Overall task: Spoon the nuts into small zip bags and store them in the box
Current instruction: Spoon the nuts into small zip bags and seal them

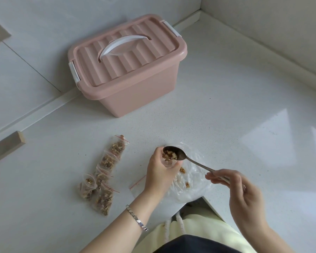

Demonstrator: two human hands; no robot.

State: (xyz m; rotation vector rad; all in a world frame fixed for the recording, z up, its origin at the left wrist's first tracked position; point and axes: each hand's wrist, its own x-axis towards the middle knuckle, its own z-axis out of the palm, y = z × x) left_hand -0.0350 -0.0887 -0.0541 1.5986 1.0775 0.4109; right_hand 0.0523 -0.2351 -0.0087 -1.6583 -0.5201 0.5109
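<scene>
The left hand (160,172) is seen near centre, its forearm reaching up from 7 o'clock, the fingers curled into a closed grip around a small zip bag (169,162); a metal bracelet (136,218) is worn on that wrist; the right hand (243,196) is held at 4 o'clock, thumb and fingers pinched shut on a spoon (182,156) handle pointing toward 10 o'clock.

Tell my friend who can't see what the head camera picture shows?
A spoon in the right hand tips nuts into a small bag held by the left hand. Filled bags lie left; a closed pink box sits behind.
</scene>
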